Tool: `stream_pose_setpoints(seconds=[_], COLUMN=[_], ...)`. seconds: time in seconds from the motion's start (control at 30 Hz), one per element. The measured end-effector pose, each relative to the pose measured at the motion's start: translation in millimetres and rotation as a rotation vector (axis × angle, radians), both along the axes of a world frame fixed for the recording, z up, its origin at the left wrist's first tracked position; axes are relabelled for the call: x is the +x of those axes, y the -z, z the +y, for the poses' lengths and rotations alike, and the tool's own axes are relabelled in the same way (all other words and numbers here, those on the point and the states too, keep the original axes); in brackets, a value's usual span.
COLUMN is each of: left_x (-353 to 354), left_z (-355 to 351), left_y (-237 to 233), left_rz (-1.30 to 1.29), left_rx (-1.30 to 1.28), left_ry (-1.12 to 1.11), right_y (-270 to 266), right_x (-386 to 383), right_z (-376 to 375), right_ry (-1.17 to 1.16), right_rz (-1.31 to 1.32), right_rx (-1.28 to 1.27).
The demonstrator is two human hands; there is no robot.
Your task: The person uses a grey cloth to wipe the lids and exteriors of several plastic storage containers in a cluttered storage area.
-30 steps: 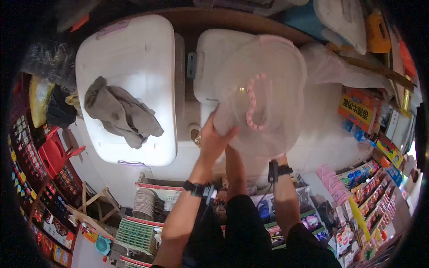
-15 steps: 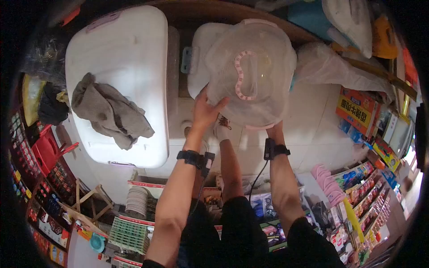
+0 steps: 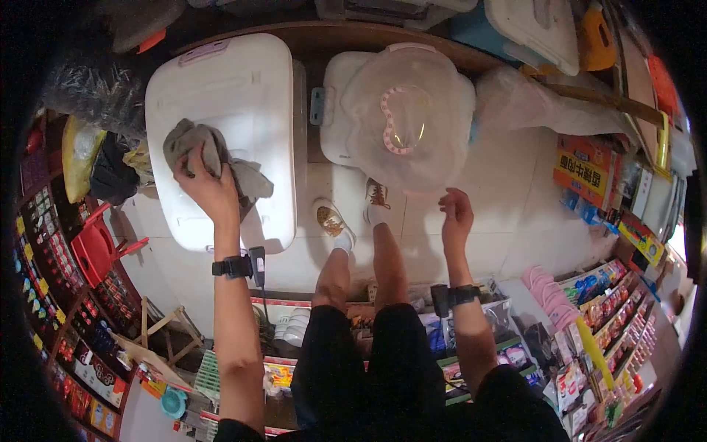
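A grey cloth (image 3: 254, 177) lies bunched on the white lid of a large storage box (image 3: 258, 88). My left hand (image 3: 208, 188) is closed on the cloth, fingers pressed into its folds. On the right, a translucent plastic basin (image 3: 442, 96) with pink edge grips and a curved pink strip rests over a smaller white storage box (image 3: 335, 140) with a blue-grey latch. My right hand (image 3: 456, 215) holds nothing; its fingers are loosely curled and apart, just below the basin's near edge. Both wrists carry black straps with small devices.
My feet stand on pale floor tiles (image 3: 479, 254) between the boxes and shelves of packaged goods (image 3: 589, 317). A red plastic chair (image 3: 92, 247) and a folding wooden stool (image 3: 169, 331) are at left. An orange carton (image 3: 585, 169) and plastic-wrapped items (image 3: 515, 107) stand at right.
My left hand has left the basin, moved left and taken hold of the grey cloth, which is now more bunched. My right hand has let go of the basin's near edge.
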State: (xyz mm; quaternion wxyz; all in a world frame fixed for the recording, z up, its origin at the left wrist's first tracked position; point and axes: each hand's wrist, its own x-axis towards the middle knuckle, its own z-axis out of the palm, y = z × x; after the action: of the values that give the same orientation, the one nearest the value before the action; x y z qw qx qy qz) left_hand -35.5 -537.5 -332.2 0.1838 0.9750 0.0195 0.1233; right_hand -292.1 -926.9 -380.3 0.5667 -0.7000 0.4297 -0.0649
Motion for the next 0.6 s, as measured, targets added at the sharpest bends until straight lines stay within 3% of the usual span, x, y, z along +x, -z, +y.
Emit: stream_pose_setpoints(seconds=[0.07, 0.13, 0.2, 0.33, 0.4, 0.47, 0.6], left_x=[-5, -14, -32, -41, -27, -17, -12], left_z=[-2, -17, -59, -163, -208, -234, -260], left_y=[-5, -27, -47, -46, -20, 48, 83], left_rz=[0.043, 0.033, -0.005, -0.019, 0.112, 0.184, 0.180], left_rx=[-0.089, -0.275, -0.317, -0.585, -0.470, -0.122, 0.167], left_ry=[0.016, -0.001, 0.040, 0.204, 0.429, 0.716, 0.777], right_y=[-1, -16, -11, 26, 50, 62, 75], right_x=[16, 34, 52, 87, 95, 100, 98], right_z=[11, 12, 2, -35, -52, -55, -63], right_ry=[-0.089, -0.098, -0.280, -0.355, -0.395, -0.392, -0.392], right_rz=[-0.064, 0.071, 0.067, 0.110, 0.155, 0.192, 0.135], right_rx=[-0.188, -0.234, -0.677, -0.897, -0.812, -0.701, -0.616])
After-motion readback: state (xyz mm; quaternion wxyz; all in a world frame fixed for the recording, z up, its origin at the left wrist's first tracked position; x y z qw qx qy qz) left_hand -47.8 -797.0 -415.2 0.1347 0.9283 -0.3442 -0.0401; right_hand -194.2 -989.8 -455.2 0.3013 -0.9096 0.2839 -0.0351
